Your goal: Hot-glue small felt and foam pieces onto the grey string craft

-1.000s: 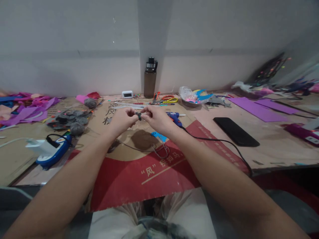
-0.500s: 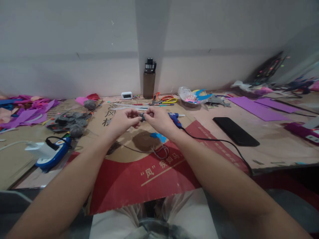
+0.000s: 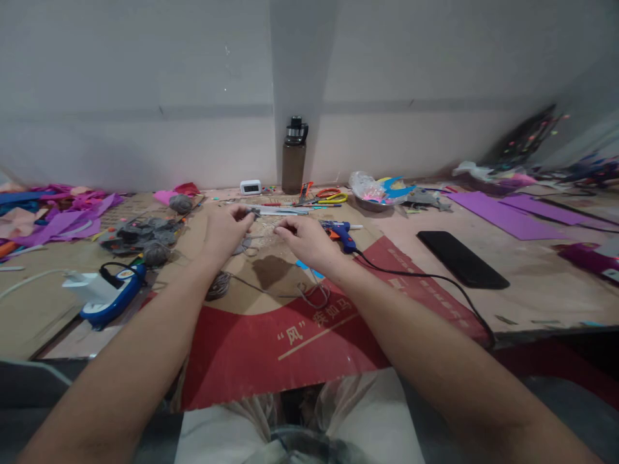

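My left hand (image 3: 225, 229) and my right hand (image 3: 304, 238) hover apart over a red and brown cardboard sheet (image 3: 290, 335). Both hands have their fingertips pinched. A faint thin strand seems to run between them, but I cannot make out what each pinch holds. A small grey piece (image 3: 245, 245) lies on the cardboard just under my left hand. A ball of grey yarn (image 3: 220, 283) lies by my left wrist, and its strand trails to the right. A blue glue gun (image 3: 341, 231) rests just beyond my right hand.
A black phone (image 3: 461, 258) lies at the right. At the wall stand a dark bottle (image 3: 294, 154) and a small white clock (image 3: 250, 187), with scissors (image 3: 329, 193) near them. Grey felt balls (image 3: 145, 235), a blue power strip (image 3: 111, 293) and purple sheets (image 3: 503, 212) lie around.
My hands were pressed together on a small dark piece. They have since lowered and moved apart, the left going left and further away. The dark piece no longer shows between them.
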The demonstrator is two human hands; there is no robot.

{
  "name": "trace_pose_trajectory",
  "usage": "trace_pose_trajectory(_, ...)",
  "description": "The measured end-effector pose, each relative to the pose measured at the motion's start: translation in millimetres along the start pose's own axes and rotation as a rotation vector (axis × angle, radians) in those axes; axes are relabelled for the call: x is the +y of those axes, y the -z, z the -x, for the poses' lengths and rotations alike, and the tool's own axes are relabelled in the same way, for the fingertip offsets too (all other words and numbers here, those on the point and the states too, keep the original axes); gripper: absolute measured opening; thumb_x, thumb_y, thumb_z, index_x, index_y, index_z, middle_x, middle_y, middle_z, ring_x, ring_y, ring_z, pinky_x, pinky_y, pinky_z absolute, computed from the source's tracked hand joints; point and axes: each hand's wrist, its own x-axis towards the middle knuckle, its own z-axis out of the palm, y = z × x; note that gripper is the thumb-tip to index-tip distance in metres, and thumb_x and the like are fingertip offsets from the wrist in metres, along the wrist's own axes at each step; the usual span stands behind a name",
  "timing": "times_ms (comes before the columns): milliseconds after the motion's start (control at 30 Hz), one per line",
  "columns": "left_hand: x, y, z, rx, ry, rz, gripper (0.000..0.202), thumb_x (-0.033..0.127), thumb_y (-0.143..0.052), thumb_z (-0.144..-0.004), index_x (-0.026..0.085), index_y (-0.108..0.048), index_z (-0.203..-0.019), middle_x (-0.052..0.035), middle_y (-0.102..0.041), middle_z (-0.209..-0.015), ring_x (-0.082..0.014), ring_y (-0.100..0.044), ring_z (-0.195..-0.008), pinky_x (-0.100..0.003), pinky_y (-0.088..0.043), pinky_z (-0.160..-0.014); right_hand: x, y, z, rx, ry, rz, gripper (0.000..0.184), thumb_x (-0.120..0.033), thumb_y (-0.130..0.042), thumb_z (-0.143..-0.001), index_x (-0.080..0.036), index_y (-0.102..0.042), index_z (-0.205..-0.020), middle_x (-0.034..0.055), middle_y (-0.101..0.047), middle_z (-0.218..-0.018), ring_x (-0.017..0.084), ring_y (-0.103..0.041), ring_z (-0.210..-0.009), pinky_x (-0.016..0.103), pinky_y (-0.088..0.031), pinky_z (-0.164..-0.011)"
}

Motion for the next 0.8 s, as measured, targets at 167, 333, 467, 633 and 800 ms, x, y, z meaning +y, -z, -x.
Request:
trace_pose_trajectory(167,-38.5,10.7,-20.3,0.175,0.104,0.006,0.011,0.026,-0.062,-0.072,0.016,-0.065,-0.07,0.0013,-0.057,-0.051,-0.0104,-0.051,-0.044,-0.02,-0.037,-0.044,-14.6,9.2,8.3,-0.141,-0.107,-0.306,0.026,-0.033,-0.046,-0.088,-0.017,-0.066,-0.086,-0.0048,-0.042,-0.058,0.008,-0.035,-0.051,0.021,-0.028,-0.048)
trace_pose_trajectory(333,-53.9,16.1,-30.8,0.265,0.251,0.282,0.008,0.024,-0.061,-0.072,0.017,-0.061,-0.068,0.0035,-0.053,-0.05,-0.0085,-0.048,-0.042,-0.019,-0.038,-0.041,-37.5,29.6,42.0,-0.241,-0.21,-0.569,0.024,-0.037,-0.047,-0.088,-0.019,-0.061,-0.094,-0.006,-0.039,-0.06,0.006,-0.031,-0.046,0.019,-0.027,-0.042)
trace_pose_trajectory(467,-46.4,15.5,-30.8,0.291,0.295,0.518,0.005,0.02,-0.061,-0.072,0.017,-0.059,-0.068,0.0041,-0.052,-0.054,-0.0061,-0.046,-0.043,-0.017,-0.037,-0.041,-66.0,41.4,79.2,-0.461,-0.035,-0.345,0.02,-0.033,-0.05,-0.089,-0.022,-0.066,-0.089,0.0001,-0.06,-0.078,0.011,-0.055,-0.072,0.024,-0.045,-0.068)
trace_pose_trajectory(633,-36.9,7.4,-25.3,0.157,0.222,0.641,0.008,0.022,-0.065,-0.07,0.015,-0.062,-0.074,0.0007,-0.058,-0.062,-0.0073,-0.053,-0.05,-0.017,-0.039,-0.044,-40.6,56.5,68.3,-0.236,-0.076,0.006,0.028,-0.038,-0.045,-0.09,-0.02,-0.066,-0.087,0.0044,-0.067,-0.089,0.016,-0.059,-0.083,0.029,-0.045,-0.076)
trace_pose_trajectory(800,-24.1,0.7,-14.0,0.035,0.206,0.569,0.015,0.029,-0.066,-0.07,0.014,-0.063,-0.072,0.0011,-0.056,-0.058,-0.0068,-0.047,-0.046,-0.018,-0.033,-0.041,33.8,64.5,24.7,0.069,-0.44,0.584,0.031,-0.04,-0.059,-0.079,-0.012,-0.066,-0.089,0.0192,-0.066,-0.095,0.03,-0.06,-0.094,0.037,-0.043,-0.076)
